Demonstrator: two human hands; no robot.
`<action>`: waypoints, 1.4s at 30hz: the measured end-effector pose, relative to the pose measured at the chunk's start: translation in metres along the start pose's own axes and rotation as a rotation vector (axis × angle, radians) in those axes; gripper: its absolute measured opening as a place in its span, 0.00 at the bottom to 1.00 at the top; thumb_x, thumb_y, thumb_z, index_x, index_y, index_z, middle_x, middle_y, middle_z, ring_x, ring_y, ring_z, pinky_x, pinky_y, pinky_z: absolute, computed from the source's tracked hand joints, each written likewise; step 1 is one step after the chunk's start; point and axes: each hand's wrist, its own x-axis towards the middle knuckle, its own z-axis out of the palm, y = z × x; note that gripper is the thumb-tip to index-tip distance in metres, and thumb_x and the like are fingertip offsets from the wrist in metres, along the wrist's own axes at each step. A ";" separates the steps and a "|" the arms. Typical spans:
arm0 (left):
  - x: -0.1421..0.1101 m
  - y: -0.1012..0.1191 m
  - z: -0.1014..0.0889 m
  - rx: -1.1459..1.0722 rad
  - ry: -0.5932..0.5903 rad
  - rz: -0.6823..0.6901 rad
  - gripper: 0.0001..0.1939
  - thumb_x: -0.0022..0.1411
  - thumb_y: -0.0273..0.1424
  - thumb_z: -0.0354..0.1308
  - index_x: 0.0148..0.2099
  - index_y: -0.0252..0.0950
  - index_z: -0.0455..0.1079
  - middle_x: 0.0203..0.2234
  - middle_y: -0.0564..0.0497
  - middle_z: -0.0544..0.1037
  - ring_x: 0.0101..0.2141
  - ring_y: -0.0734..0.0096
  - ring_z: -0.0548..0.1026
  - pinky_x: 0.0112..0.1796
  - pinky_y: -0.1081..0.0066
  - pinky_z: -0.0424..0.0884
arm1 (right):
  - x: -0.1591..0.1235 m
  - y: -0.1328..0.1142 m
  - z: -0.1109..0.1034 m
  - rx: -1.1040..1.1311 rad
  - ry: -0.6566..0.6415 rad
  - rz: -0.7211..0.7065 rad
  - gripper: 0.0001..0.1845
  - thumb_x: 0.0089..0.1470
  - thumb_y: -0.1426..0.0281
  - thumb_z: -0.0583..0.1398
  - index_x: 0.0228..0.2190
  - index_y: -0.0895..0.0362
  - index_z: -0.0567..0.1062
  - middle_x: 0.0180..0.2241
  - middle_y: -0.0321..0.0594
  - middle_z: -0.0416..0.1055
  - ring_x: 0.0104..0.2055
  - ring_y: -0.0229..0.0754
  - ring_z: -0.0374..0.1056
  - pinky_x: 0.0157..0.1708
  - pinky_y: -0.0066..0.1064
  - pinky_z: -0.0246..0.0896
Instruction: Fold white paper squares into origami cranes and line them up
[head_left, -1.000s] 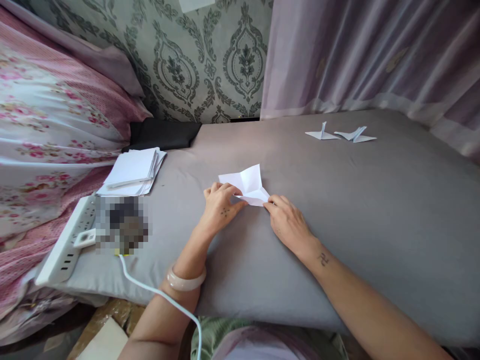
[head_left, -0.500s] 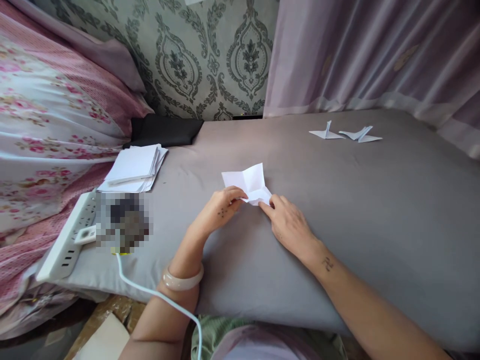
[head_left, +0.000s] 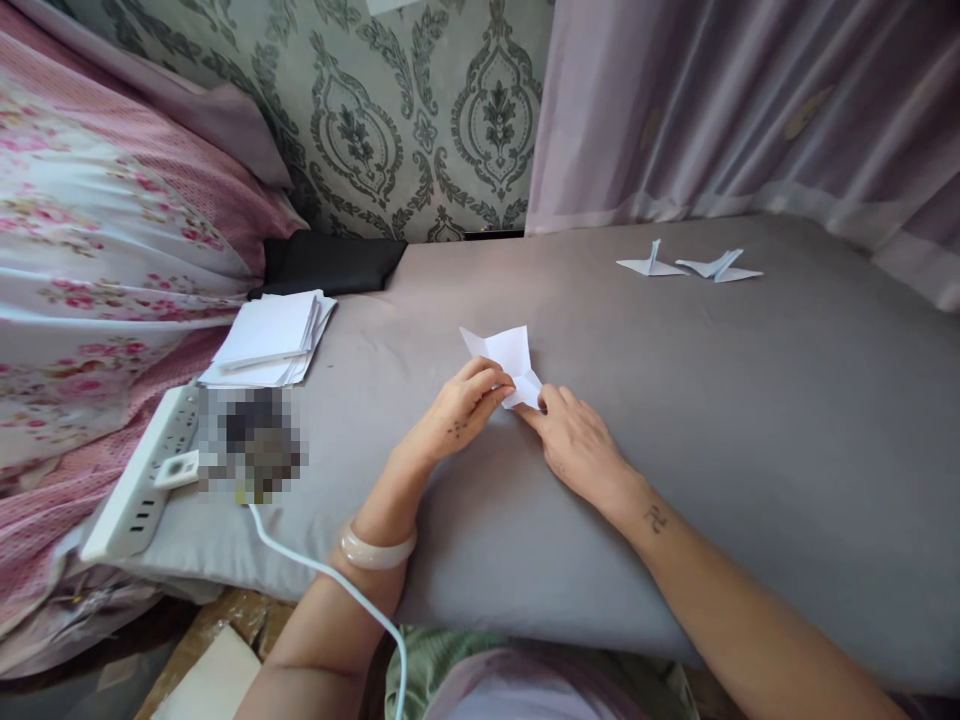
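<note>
A creased sheet of white paper (head_left: 509, 347) lies partly folded on the grey-covered surface, its upper left corner standing up in a point. My left hand (head_left: 471, 402) pinches the paper's near left edge, with thumb and fingers pressed together over it. At the lower right corner, my right hand (head_left: 576, 440) holds the sheet between thumb and forefinger, the other fingers curled. Both hands hide the paper's near edge in part.
Two folded paper figures (head_left: 651, 264) stand at the back right. A stack of white paper (head_left: 268, 335) lies at the left, before a black folder-like item (head_left: 330, 263). A white power strip (head_left: 146, 480) sits at the left edge, and a white cable (head_left: 330, 572) crosses my left forearm.
My left hand has moved right and slightly up, bringing the paper's left side inward. The left flap now looks narrower and more pointed. My right hand has hardly moved.
</note>
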 end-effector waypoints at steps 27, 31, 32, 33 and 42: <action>-0.004 -0.013 0.029 -0.049 0.000 -0.316 0.09 0.55 0.29 0.64 0.36 0.36 0.66 0.32 0.53 0.69 0.30 0.75 0.70 0.34 0.72 0.70 | 0.011 0.030 -0.012 0.838 -0.226 0.354 0.10 0.50 0.67 0.58 0.33 0.54 0.79 0.47 0.40 0.68 0.46 0.41 0.66 0.44 0.30 0.59; -0.005 -0.017 0.030 -0.029 -0.038 -0.288 0.06 0.57 0.29 0.61 0.33 0.35 0.65 0.33 0.52 0.69 0.30 0.75 0.69 0.34 0.73 0.69 | 0.013 0.028 -0.014 0.906 -0.247 0.440 0.21 0.53 0.53 0.57 0.23 0.56 0.77 0.47 0.42 0.68 0.44 0.41 0.67 0.42 0.30 0.59; -0.005 -0.017 0.030 -0.018 -0.044 -0.272 0.06 0.57 0.28 0.60 0.33 0.35 0.65 0.33 0.52 0.69 0.30 0.75 0.69 0.34 0.73 0.68 | 0.015 0.027 -0.012 0.914 -0.236 0.463 0.24 0.54 0.51 0.56 0.22 0.56 0.77 0.46 0.42 0.69 0.43 0.41 0.68 0.43 0.30 0.58; -0.005 -0.018 0.031 -0.006 -0.049 -0.255 0.05 0.58 0.27 0.59 0.32 0.35 0.65 0.33 0.52 0.69 0.30 0.75 0.69 0.33 0.73 0.68 | 0.016 0.027 -0.011 0.914 -0.215 0.482 0.25 0.54 0.50 0.55 0.22 0.56 0.77 0.45 0.42 0.70 0.42 0.41 0.68 0.44 0.30 0.58; -0.004 -0.014 0.030 0.108 -0.127 -0.153 0.02 0.62 0.26 0.55 0.35 0.35 0.68 0.33 0.50 0.72 0.31 0.72 0.70 0.35 0.72 0.68 | 0.022 0.028 0.001 0.745 -0.039 0.479 0.17 0.54 0.60 0.55 0.24 0.56 0.78 0.32 0.39 0.74 0.34 0.40 0.68 0.37 0.30 0.58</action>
